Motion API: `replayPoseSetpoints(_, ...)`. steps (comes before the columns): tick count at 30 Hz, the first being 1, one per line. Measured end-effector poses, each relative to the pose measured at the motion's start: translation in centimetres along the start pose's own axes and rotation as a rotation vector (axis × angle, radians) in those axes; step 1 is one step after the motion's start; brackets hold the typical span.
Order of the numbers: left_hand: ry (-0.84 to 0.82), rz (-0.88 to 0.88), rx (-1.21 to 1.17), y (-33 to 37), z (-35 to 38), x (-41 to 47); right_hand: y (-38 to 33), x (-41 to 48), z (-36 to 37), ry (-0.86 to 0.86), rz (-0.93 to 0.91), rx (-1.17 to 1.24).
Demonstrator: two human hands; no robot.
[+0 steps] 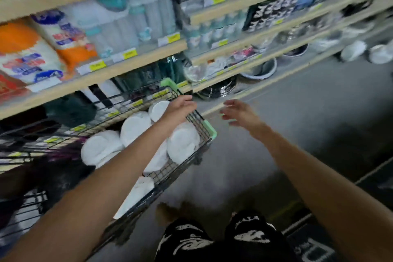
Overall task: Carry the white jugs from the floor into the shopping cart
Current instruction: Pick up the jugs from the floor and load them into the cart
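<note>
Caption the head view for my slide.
Store aisle: left hand over a shopping cart of white jugs, right hand open above the floor beside stocked shelves.

Grey floor (297,117) carries a black wire cart (205,134) with green corner guards, standing just beside the shelves (119,71). The cart holds a pile of white jugs (182,142), packed together and touching the wire wall. Far right, two white round things (354,50) sit on the floor at the shelf base, too blurred to ID. Shelves: orange-and-white packs (25,55) at left, bowls (262,70) on the low right board, yellow price tags along the edges.
</note>
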State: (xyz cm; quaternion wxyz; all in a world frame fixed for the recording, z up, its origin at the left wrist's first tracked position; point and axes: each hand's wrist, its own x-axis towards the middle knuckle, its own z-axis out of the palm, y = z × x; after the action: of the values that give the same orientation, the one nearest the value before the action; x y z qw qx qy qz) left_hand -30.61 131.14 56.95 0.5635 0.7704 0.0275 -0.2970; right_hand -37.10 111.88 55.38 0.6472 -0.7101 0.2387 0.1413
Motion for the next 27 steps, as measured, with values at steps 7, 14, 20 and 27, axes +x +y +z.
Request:
replayPoseSetpoints(7,-0.077,0.124,0.016,9.8,17.3,1.1,-0.4,-3.7,-18.9,0.112,-0.083,0.032)
replayPoseSetpoints(14,-0.209,0.195,0.095,16.2,30.8,3.5,0.7,-4.5,-33.0,0.273,-0.094,0.162)
replayPoseSetpoints(20,-0.32,0.197,0.163,19.8,43.1,9.9,3.2,-2.8,-44.7,0.434,-0.061,0.245)
replayPoseSetpoints(27,-0.504,0.217,0.221,26.4,60.2,20.6,4.2,3.5,-61.9,0.569,-0.003,0.271)
